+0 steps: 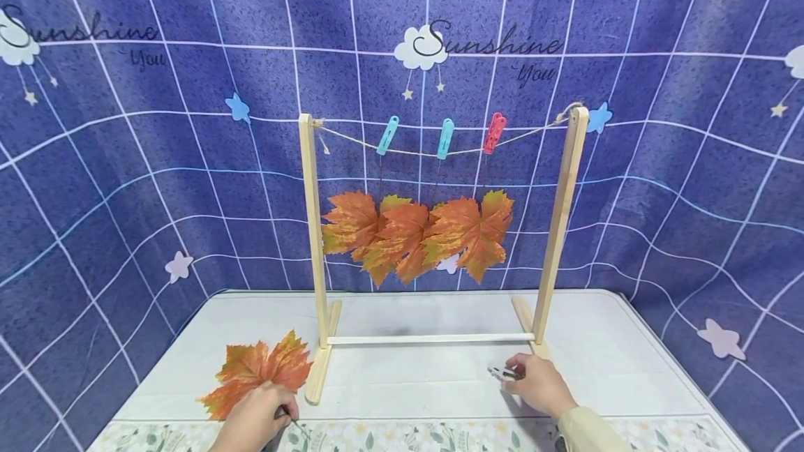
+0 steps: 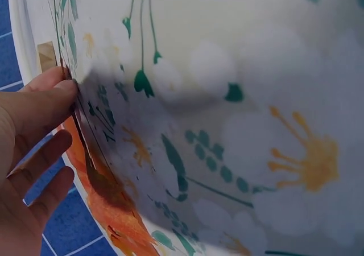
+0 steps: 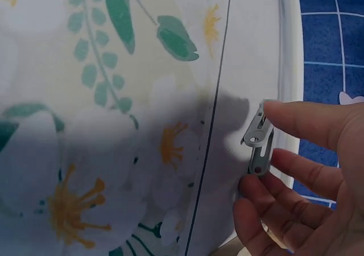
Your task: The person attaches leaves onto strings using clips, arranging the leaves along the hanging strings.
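Observation:
An orange artificial maple leaf (image 1: 248, 367) lies at the table's front left, its stem pinched between the thumb and forefinger of my left hand (image 1: 254, 416). In the left wrist view the dark stem (image 2: 80, 133) runs down from the fingertips to the leaf (image 2: 114, 210), while the other fingers are spread. To the right, just in front of a wooden stand, my right hand (image 1: 541, 383) grips a grey-white clothespin (image 1: 502, 371) above the table. The right wrist view shows this clothespin (image 3: 259, 145) held between thumb and fingers.
Across the wooden stand (image 1: 314, 243) runs a sagging string (image 1: 405, 153). Two blue clothespins (image 1: 388, 135) and a red clothespin (image 1: 494, 133) hold orange leaves (image 1: 467, 229) by their stems. A low crossbar (image 1: 433, 339) joins the stand's feet. Blue patterned cloth (image 1: 188, 159) hangs behind the white table (image 1: 408, 396).

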A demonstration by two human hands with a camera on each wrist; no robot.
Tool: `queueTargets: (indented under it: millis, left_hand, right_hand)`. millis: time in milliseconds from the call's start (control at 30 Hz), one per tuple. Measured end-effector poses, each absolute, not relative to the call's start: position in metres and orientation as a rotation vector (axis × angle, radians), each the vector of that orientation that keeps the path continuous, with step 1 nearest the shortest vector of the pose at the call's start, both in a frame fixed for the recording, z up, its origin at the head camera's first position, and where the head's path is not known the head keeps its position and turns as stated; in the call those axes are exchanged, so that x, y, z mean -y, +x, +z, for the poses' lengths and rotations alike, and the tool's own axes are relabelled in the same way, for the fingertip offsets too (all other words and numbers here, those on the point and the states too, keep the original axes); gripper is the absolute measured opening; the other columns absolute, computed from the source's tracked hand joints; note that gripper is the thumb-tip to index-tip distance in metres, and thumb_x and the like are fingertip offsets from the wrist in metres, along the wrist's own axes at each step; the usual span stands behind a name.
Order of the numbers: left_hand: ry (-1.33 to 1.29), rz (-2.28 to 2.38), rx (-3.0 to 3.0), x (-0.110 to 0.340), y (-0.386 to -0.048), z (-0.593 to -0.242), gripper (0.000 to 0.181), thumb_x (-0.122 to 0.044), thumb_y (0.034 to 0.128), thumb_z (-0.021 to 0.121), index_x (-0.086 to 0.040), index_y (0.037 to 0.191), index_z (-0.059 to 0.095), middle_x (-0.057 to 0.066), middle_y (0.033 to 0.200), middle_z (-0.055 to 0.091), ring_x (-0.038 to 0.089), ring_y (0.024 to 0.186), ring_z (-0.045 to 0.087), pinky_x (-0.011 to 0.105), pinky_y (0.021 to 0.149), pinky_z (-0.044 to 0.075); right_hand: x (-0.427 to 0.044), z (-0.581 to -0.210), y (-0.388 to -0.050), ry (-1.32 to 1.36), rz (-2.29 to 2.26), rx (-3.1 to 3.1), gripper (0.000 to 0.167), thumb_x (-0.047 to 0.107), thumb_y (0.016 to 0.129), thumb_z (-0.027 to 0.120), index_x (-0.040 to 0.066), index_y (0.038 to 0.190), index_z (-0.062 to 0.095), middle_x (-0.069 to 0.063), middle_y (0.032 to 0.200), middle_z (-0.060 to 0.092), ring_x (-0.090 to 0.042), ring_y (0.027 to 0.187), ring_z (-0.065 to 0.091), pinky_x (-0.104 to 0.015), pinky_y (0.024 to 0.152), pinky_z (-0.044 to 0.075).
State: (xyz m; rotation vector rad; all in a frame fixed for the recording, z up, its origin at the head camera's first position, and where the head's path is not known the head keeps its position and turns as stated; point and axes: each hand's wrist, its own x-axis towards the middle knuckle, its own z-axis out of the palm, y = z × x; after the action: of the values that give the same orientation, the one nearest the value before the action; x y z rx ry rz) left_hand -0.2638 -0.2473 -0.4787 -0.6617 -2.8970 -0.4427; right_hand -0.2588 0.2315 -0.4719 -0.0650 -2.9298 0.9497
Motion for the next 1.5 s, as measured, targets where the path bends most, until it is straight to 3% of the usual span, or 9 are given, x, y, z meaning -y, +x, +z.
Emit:
queueTargets:
  millis: [400, 733, 1033, 1233, 1400, 1500]
  left_hand:
    - [-0.857, -0.375, 2.756, 0.245, -0.268, -0.477, 0.037, -0.005, 0.0733, 0.086, -0.033, 0.074, 0.063, -0.025, 0.077, 0.056, 0.003, 0.079, 0.056, 0.036, 0.068, 0.045]
    - [-0.949, -0.409, 2.726, 0.243, -0.272, -0.469, 0.026, -0.011, 0.0758, 0.086, -0.032, 0.081, 0.072, -0.022, 0.082, 0.065, 0.005, 0.081, 0.06, 0.036, 0.069, 0.048]
    - [-1.065, -0.502, 2.679, 0.241, -0.278, -0.462, 0.025, -0.004, 0.0777, 0.085, -0.027, 0.083, 0.076, -0.02, 0.083, 0.069, 0.003, 0.079, 0.063, 0.035, 0.069, 0.053]
    - [-1.067, -0.455, 2.637, 0.24, -0.279, -0.453, 0.027, -0.001, 0.0769, 0.084, -0.026, 0.085, 0.076, -0.019, 0.083, 0.069, 0.005, 0.079, 0.062, 0.033, 0.068, 0.052]
    - [-1.033, -0.395, 2.624, 0.235, -0.281, -0.443, 0.027, 0.0, 0.0768, 0.083, -0.026, 0.083, 0.076, -0.021, 0.082, 0.067, 0.003, 0.078, 0.06, 0.035, 0.069, 0.052]
    - [-1.032, -0.397, 2.641, 0.23, -0.281, -0.436, 0.025, -0.002, 0.0779, 0.083, -0.025, 0.084, 0.076, -0.022, 0.082, 0.067, 0.001, 0.079, 0.062, 0.043, 0.079, 0.054]
  right_hand:
    - [-0.231, -0.47, -0.257, -0.06, 0.787, 2.956, 0.025, 0.015, 0.072, 0.087, 0.006, 0.09, 0.071, 0.001, 0.078, 0.064, -0.017, 0.072, 0.059, -0.044, 0.069, 0.051]
    - [-0.234, -0.46, -0.255, -0.088, 0.986, 2.901, 0.023, 0.014, 0.08, 0.081, 0.002, 0.096, 0.07, 0.001, 0.081, 0.066, -0.017, 0.076, 0.062, -0.043, 0.073, 0.053]
    - [-0.236, -0.459, -0.255, -0.034, 1.188, 2.753, 0.024, 0.012, 0.085, 0.078, 0.001, 0.105, 0.07, 0.0, 0.086, 0.066, -0.015, 0.079, 0.06, -0.035, 0.072, 0.05]
    - [-0.236, -0.455, -0.254, -0.032, 1.252, 2.654, 0.024, 0.015, 0.083, 0.081, 0.003, 0.101, 0.069, 0.002, 0.084, 0.065, -0.013, 0.075, 0.058, -0.029, 0.068, 0.046]
    - [-0.235, -0.449, -0.253, -0.004, 1.265, 2.633, 0.024, 0.016, 0.084, 0.082, 0.006, 0.101, 0.07, 0.003, 0.086, 0.067, -0.013, 0.078, 0.061, -0.03, 0.07, 0.047]
    - [-0.236, -0.447, -0.253, -0.001, 1.265, 2.618, 0.028, 0.019, 0.085, 0.082, 0.004, 0.107, 0.071, 0.002, 0.088, 0.068, -0.012, 0.08, 0.062, -0.029, 0.07, 0.048]
